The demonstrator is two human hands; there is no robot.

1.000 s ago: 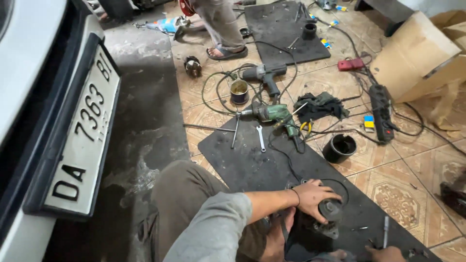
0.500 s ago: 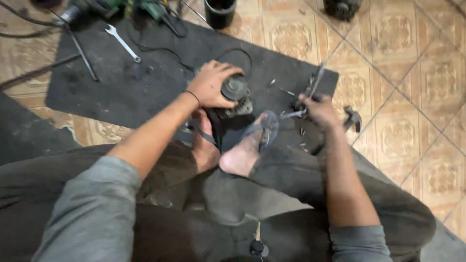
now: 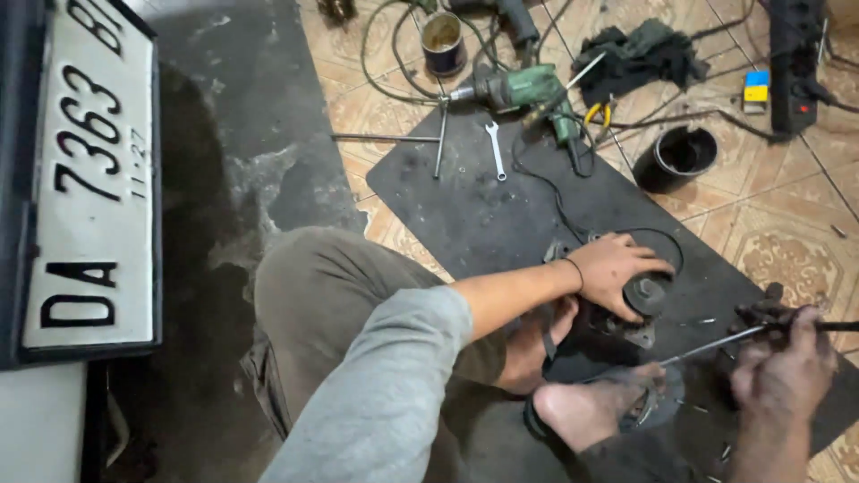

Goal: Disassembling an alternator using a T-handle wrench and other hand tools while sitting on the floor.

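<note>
Head cam, looking down: left hand (image 3: pixel 611 271) is cupped over a dark round metal part (image 3: pixel 646 295) on the black mat (image 3: pixel 465 206), right of centre. Right hand (image 3: pixel 784 367), lower right, is closed round a thin metal rod (image 3: pixel 716 343) pointing at that part. A sandalled foot (image 3: pixel 595 410) sits just below it. Since half a second ago the view swung back, so the licence plate at left and green drill (image 3: pixel 528 89) up top show again. Part's underside is hidden.
</note>
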